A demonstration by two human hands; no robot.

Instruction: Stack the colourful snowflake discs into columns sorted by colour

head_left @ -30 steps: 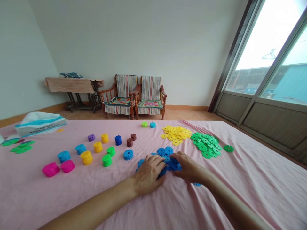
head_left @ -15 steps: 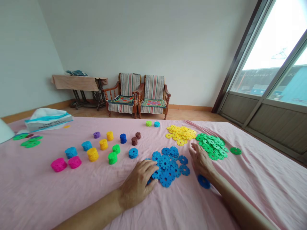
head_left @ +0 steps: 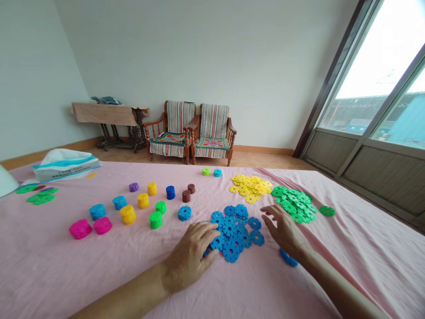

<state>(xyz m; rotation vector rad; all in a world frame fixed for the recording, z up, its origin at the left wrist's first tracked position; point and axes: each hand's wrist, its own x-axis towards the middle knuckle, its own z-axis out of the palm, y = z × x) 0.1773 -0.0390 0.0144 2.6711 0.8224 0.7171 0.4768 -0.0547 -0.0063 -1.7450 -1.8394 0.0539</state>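
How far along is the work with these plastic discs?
Done: the yellow discs and green discs lie in separate piles, and other colours stand in stacks. In hand: the left hand touches the spread blue discs. Left: those, plus the blue piece by the right hand.

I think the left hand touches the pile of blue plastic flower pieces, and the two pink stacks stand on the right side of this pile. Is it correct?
Not quite. The head view shows the two pink stacks on the left side of the blue pile, not the right. The left hand does touch that pile.
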